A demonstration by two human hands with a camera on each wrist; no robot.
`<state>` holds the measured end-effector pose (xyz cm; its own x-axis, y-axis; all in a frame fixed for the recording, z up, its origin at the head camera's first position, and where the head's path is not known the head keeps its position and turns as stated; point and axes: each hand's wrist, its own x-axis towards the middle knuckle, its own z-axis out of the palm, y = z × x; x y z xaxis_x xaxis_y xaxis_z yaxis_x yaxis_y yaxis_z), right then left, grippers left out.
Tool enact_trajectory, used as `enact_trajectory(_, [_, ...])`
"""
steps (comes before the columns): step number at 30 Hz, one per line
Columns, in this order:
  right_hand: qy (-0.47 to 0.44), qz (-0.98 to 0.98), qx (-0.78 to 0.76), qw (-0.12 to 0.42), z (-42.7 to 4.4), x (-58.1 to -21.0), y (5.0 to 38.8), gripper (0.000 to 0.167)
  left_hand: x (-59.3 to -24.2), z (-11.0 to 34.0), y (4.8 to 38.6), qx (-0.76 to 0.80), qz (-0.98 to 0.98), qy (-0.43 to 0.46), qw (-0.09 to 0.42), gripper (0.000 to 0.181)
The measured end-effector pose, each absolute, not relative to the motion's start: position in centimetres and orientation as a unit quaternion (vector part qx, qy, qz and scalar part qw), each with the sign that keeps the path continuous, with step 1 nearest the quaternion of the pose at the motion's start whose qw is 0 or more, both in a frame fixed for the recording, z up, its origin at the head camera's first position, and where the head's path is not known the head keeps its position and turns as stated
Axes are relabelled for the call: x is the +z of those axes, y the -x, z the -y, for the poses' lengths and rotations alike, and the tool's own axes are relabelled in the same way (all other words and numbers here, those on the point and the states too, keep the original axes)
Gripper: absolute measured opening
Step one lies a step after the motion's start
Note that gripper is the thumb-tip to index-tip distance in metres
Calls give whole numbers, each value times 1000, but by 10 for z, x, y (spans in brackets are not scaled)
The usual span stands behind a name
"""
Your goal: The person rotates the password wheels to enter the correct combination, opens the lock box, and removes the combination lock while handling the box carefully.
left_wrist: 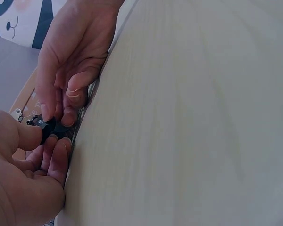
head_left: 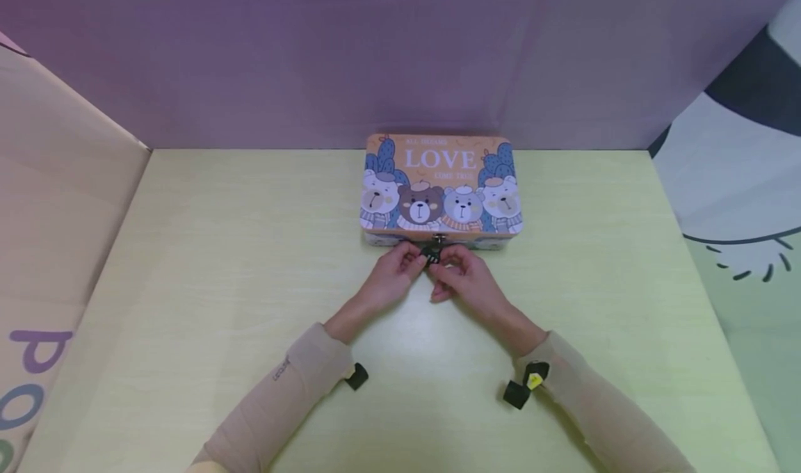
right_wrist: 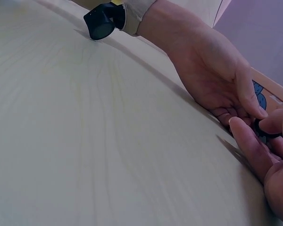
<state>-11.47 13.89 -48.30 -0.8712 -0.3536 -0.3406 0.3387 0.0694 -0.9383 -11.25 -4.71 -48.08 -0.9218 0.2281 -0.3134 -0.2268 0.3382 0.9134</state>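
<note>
A tin box (head_left: 441, 160) printed with cartoon bears and the word LOVE lies at the back of the table, its lid down. At its front latch (head_left: 439, 238) is a small black padlock (head_left: 432, 255) with pale marks on its face. My left hand (head_left: 393, 276) pinches the padlock (left_wrist: 47, 126) between thumb and fingers from the left. From the other side, my right hand (head_left: 472, 285) also pinches it, with the lower fingers curled beneath. Fingers cover much of the padlock, and whether its shackle is fastened cannot be seen.
The pale wooden table (head_left: 219, 264) extends on both sides of the box and in front of it. A purple curtain (head_left: 281, 62) hangs directly behind the box. Printed cloth panels (head_left: 751, 181) border the sides. Small black cameras (head_left: 516, 394) are strapped to both sleeves.
</note>
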Motion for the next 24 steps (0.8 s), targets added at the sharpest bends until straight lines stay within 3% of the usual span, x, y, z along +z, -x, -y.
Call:
enact_trajectory(14, [9, -681, -687, 253, -139, -483, 114, 22, -480, 47, 112, 573, -797, -3, 192, 19])
enact_trajectory(24, [6, -675, -693, 255, -139, -486, 115, 27, -480, 47, 112, 573, -796, 1, 195, 18])
